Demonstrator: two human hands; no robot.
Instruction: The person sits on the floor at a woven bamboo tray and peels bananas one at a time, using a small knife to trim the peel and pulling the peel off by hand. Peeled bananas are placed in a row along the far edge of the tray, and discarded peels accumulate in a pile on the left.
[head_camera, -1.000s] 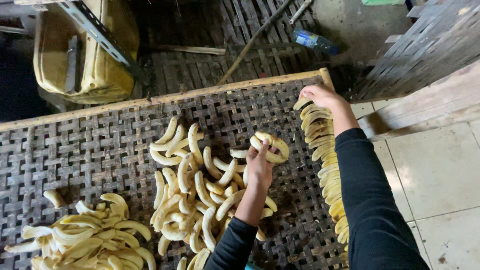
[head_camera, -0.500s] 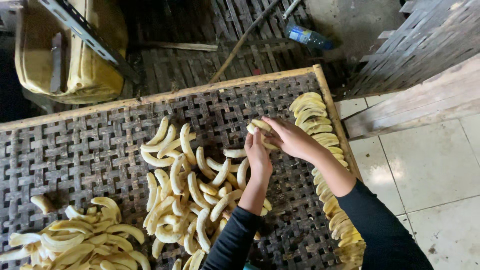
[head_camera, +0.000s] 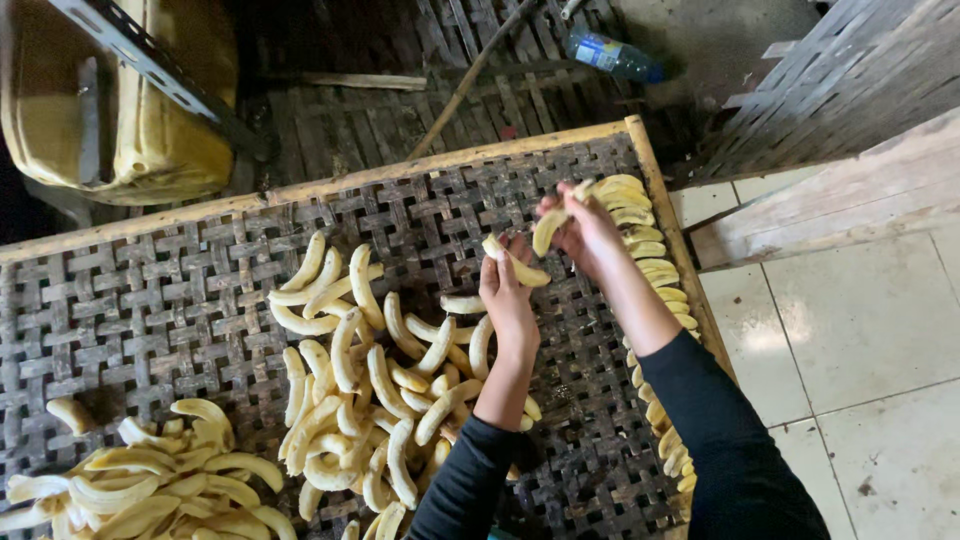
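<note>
Both hands are up over the woven rack (head_camera: 150, 300) near its far right corner. The left hand (head_camera: 508, 290) has its grip closed around a peeled banana (head_camera: 515, 265), thumb on top, and that one lies nearly flat, long axis running left to right, one tip out past the fingers toward the right edge. The right hand (head_camera: 585, 232) pinches a second peeled banana (head_camera: 547, 230) by its upper part; this one hangs steeper, long axis from far right down to near left, curved tip pointing down toward the left hand.

Just beyond, a tidy row of bananas (head_camera: 640, 235) runs along the right edge, each piece lying crosswise to the frame. To do this well, I judge each soft piece wants a light hold, turned crosswise like its neighbours and set touching the last one without squashing it. The loose heap (head_camera: 380, 380) sits mid-rack by the left forearm, and another pile (head_camera: 150, 490) fills the near left corner.
</note>
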